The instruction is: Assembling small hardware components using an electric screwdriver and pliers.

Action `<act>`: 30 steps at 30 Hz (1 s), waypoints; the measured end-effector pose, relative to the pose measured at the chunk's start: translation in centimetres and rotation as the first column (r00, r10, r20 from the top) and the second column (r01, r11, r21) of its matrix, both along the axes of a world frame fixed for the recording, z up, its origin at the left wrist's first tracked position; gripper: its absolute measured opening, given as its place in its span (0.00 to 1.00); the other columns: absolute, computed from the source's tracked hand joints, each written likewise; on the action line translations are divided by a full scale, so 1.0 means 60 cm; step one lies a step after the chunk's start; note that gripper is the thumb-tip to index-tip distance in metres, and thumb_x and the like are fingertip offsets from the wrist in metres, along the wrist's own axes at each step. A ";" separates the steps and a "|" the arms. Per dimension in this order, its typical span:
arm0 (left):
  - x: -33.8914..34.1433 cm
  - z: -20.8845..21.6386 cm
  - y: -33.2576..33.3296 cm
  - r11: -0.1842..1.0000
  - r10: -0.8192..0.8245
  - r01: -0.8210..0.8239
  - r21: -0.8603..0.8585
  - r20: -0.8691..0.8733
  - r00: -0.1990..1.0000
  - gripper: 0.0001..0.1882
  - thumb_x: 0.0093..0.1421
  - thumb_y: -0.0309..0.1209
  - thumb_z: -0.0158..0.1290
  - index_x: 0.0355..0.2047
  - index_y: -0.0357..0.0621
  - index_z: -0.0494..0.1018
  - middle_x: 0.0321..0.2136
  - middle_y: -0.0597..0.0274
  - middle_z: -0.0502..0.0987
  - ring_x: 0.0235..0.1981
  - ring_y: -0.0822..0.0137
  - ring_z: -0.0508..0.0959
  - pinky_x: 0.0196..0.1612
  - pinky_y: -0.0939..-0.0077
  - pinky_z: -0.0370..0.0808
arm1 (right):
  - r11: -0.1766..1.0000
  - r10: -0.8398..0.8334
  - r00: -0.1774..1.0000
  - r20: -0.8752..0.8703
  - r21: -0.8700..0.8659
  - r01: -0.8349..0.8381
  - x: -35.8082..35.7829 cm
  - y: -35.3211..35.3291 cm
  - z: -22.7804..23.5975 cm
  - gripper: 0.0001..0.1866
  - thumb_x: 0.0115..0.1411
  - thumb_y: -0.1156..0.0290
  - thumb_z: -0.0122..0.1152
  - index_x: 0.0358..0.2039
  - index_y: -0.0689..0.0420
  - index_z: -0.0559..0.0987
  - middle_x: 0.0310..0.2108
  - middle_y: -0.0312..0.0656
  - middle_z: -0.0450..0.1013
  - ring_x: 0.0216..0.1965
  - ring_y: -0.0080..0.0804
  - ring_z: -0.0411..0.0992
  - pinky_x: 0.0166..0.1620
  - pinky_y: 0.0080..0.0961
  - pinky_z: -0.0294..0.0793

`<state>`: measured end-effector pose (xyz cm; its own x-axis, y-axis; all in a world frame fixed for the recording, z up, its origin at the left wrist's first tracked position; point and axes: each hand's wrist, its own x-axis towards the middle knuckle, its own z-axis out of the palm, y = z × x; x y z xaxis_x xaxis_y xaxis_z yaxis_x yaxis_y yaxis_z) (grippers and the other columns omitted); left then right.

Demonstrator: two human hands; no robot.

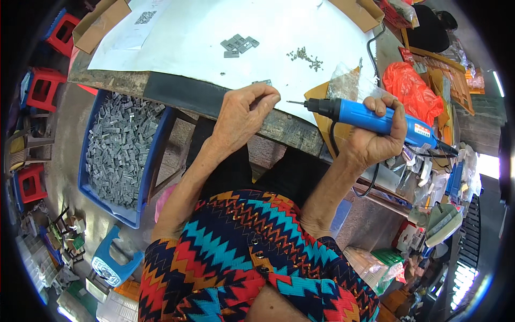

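In my right hand (pixel 378 129) is a blue electric screwdriver (pixel 365 116), my fingers wrapped round its body. Its thin bit points left, toward my left fingertips, with a small gap between. My left hand (pixel 244 110) is closed in a pinch at the table's near edge; whatever lies between thumb and forefinger is too small or hidden to name. Just behind those fingers, a small grey part (pixel 264 82) is partly covered. Farther back on white paper sit a cluster of flat grey pieces (pixel 238 44) and a scatter of tiny brass-coloured screws (pixel 306 57).
A blue crate (pixel 137 212) full of grey parts stands at the left below the worn table edge (pixel 289 129). Cardboard boxes (pixel 99 26) flank the paper. A red plastic bag (pixel 410 94) and black cable (pixel 370 51) are at right; red stools (pixel 45 88) stand far left.
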<state>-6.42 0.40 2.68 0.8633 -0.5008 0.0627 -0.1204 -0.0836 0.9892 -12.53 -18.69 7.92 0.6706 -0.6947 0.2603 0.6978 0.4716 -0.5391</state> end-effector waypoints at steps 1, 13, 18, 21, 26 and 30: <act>0.004 0.001 0.002 1.000 0.002 -0.002 0.003 0.004 1.000 0.09 0.57 0.31 0.51 0.32 0.36 0.74 0.22 0.69 0.73 0.24 0.80 0.68 0.26 0.86 0.65 | 1.000 -0.005 1.000 -0.004 0.011 0.005 -0.004 -0.003 -0.002 0.08 0.51 0.77 0.55 0.33 0.59 0.69 0.27 0.47 0.69 0.23 0.30 0.66 0.33 0.31 0.66; 0.067 -0.030 -0.006 0.904 -0.014 -0.271 0.331 0.655 0.755 0.10 0.45 0.27 0.56 0.29 0.37 0.73 0.27 0.55 0.73 0.32 0.59 0.70 0.37 0.68 0.67 | 0.996 -0.090 0.995 -0.044 0.017 0.091 -0.007 -0.006 -0.004 0.09 0.50 0.79 0.55 0.33 0.58 0.69 0.27 0.48 0.70 0.23 0.31 0.66 0.32 0.32 0.66; 0.072 -0.030 -0.010 0.901 -0.010 -0.248 0.355 0.589 0.808 0.09 0.44 0.26 0.54 0.28 0.36 0.74 0.25 0.55 0.72 0.31 0.58 0.70 0.36 0.68 0.67 | 0.996 -0.092 0.994 -0.054 0.006 0.092 -0.006 -0.003 -0.006 0.09 0.50 0.79 0.54 0.33 0.58 0.69 0.27 0.48 0.70 0.23 0.31 0.67 0.32 0.32 0.66; 0.076 -0.033 -0.012 0.892 -0.029 -0.228 0.389 0.554 0.832 0.09 0.44 0.25 0.54 0.27 0.35 0.73 0.24 0.54 0.72 0.30 0.58 0.70 0.36 0.68 0.67 | 0.995 -0.099 0.993 -0.063 -0.003 0.099 -0.006 -0.001 -0.006 0.09 0.51 0.79 0.54 0.34 0.58 0.69 0.27 0.48 0.70 0.23 0.31 0.67 0.32 0.31 0.66; 0.086 -0.038 -0.008 0.914 -0.046 -0.185 0.361 0.545 0.837 0.08 0.45 0.24 0.54 0.27 0.34 0.72 0.23 0.53 0.71 0.30 0.57 0.71 0.36 0.67 0.67 | 0.996 -0.083 0.994 -0.065 0.010 0.084 -0.004 0.002 -0.007 0.10 0.50 0.80 0.54 0.34 0.58 0.69 0.27 0.48 0.70 0.23 0.31 0.67 0.33 0.31 0.65; 0.089 -0.036 -0.003 0.910 -0.076 -0.179 0.373 0.576 0.814 0.07 0.45 0.23 0.54 0.27 0.34 0.72 0.24 0.54 0.71 0.30 0.57 0.71 0.36 0.67 0.67 | 0.996 -0.090 0.994 -0.067 0.010 0.091 -0.003 0.003 -0.008 0.10 0.49 0.80 0.54 0.34 0.58 0.69 0.27 0.48 0.70 0.23 0.30 0.67 0.33 0.32 0.65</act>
